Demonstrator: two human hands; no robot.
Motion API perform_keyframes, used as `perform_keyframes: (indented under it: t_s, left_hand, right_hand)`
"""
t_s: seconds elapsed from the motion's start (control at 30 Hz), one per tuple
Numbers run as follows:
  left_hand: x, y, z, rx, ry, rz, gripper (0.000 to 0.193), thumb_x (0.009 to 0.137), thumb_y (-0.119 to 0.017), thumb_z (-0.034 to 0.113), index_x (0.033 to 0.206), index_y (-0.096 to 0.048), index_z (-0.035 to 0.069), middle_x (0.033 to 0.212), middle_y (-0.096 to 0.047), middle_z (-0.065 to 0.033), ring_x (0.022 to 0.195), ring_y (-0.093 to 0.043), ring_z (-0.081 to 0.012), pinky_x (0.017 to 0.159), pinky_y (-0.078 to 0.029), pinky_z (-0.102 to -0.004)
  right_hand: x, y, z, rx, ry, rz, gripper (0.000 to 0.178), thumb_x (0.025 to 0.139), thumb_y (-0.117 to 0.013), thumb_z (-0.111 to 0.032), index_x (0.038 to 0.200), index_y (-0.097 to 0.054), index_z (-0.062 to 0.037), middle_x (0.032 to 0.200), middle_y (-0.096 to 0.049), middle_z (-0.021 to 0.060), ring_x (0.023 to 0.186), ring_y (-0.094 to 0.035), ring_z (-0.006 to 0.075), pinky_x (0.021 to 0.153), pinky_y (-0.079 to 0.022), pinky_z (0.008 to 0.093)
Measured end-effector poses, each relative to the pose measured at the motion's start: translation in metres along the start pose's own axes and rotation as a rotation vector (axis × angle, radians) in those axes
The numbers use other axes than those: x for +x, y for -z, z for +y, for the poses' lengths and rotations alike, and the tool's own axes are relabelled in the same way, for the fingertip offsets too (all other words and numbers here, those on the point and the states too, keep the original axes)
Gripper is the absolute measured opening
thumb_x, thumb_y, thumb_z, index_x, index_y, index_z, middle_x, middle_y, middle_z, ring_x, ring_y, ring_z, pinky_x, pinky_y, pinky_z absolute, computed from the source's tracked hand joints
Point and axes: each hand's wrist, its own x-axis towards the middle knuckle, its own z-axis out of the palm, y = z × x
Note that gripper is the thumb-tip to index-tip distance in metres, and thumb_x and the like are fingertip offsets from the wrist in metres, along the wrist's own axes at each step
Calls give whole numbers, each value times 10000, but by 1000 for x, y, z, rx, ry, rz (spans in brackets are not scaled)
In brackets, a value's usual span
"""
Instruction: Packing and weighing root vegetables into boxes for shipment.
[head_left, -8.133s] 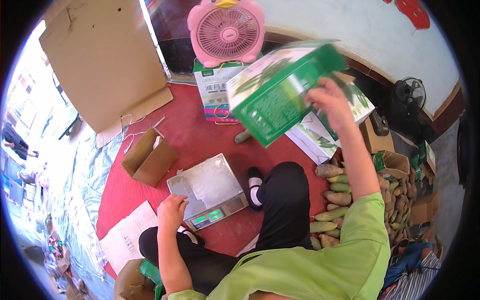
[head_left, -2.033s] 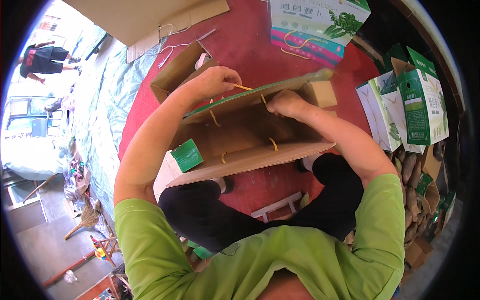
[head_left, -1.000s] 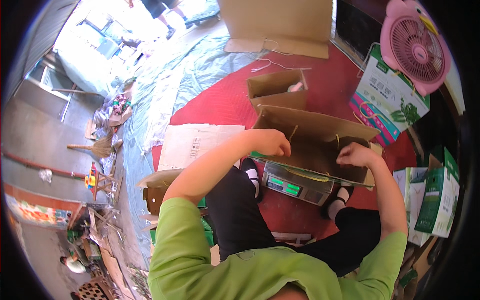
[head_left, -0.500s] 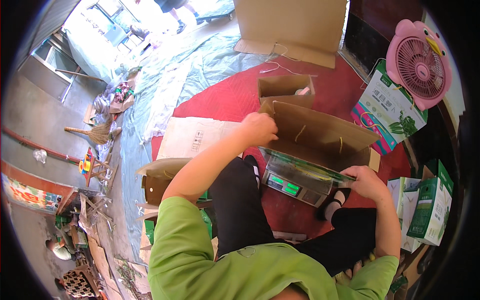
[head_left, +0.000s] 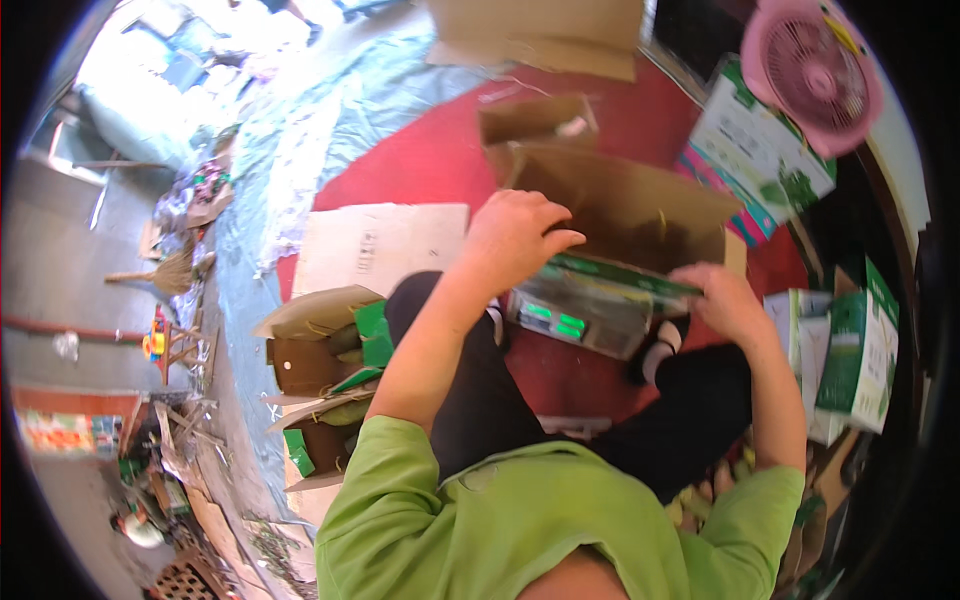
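Note:
An open brown cardboard carton (head_left: 620, 195) with a green outer side stands on a digital scale (head_left: 570, 330) whose green readouts are lit. My left hand (head_left: 515, 235) is at the carton's left end, fingers loosely bent and thumb apart, with no grip visible. At the right end of the near flap (head_left: 625, 280), my right hand (head_left: 720, 298) has its fingers closed on the edge. A yellow cord handle (head_left: 662, 222) shows on the carton's far wall. The inside is blurred and its contents cannot be made out.
A smaller open box (head_left: 540, 125) stands beyond the carton. To my left, two open cartons (head_left: 310, 368) hold green produce by a flat cardboard sheet (head_left: 375, 245). At right are a pink fan (head_left: 815, 80) and green-white boxes (head_left: 855, 350). Red flooring (head_left: 400, 165) lies beneath.
My left hand has come off the far left edge of the carton and moved nearer, toward the near flap. My right hand stays at the flap's right end. The whole view has shifted.

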Motion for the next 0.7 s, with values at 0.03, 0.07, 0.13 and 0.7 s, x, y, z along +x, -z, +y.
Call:
perform_keyframes:
  t_s: [0.03, 0.07, 0.13, 0.7]
  left_hand:
    - [-3, -8, 4, -44, -8, -32, 238, 800, -673, 272, 941, -696, 83, 875, -646, -104, 863, -606, -309, 762, -479, -410]
    - [-5, -12, 3, -53, 31, -75, 285, 785, -685, 303, 979, -690, 93, 885, -647, -97, 884, -612, -297, 769, -482, -410]
    - [-13, -18, 3, 9, 127, -201, 329, 770, -699, 310, 1029, -681, 110, 912, -646, -91, 918, -620, -285, 777, -489, -412]
    - [-15, -33, 2, 286, 243, -362, 213, 822, -661, 190, 1026, -702, 143, 1018, -676, -146, 940, -637, -339, 792, -490, -389]
  right_hand:
    - [-4, 0, 2, -21, 39, 69, 303, 733, -570, 27, 1011, -675, -31, 998, -648, 191, 986, -592, 370, 848, -476, 389]
    - [-7, -1, 11, -23, 71, 102, 305, 736, -574, 15, 1015, -676, -53, 970, -652, 182, 966, -594, 377, 831, -478, 412]
    - [-13, -2, 28, 19, 93, 108, 316, 736, -570, 15, 1023, -673, -70, 927, -656, 178, 934, -599, 386, 807, -481, 438]
    - [-171, -71, 140, 364, -436, 633, 373, 855, -639, -241, 1176, -615, -51, 1068, -667, 131, 945, -640, 240, 834, -488, 324]
